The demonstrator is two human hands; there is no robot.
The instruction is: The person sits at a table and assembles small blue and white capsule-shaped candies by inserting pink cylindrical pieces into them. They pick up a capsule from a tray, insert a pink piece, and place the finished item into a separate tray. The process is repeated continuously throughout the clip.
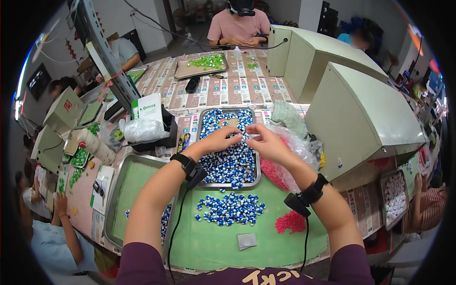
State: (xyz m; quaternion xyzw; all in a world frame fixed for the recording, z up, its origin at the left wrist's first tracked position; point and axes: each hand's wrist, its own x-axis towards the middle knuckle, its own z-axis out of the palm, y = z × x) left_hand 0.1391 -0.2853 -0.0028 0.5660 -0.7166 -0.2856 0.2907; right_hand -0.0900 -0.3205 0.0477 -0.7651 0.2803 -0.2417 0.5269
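Observation:
Both my hands hover over a metal tray (pixel 258 167) heaped with small blue-and-white pieces (pixel 227 166). My left hand (pixel 219 139) reaches in from the left, fingers apart and pointing right, with nothing visible in them. Facing it across a small gap, my right hand (pixel 267 143) has its fingers bent and spread from the thumb; no piece shows in it. In front of the tray, a loose pile of the same blue-and-white pieces (pixel 231 209) lies on a green mat (pixel 199 247). Small pink pieces (pixel 290 222) sit right of that pile, and a grey square (pixel 247 241) lies nearer me.
Left, under my forearm, is a second metal tray (pixel 114 199) with some blue-and-white pieces. A clear plastic bag (pixel 304 147) and a grey cloth (pixel 288 118) lie right, beside large beige machine housings (pixel 361 118). A person (pixel 240 26) sits opposite, behind a tray of green pieces (pixel 202 66).

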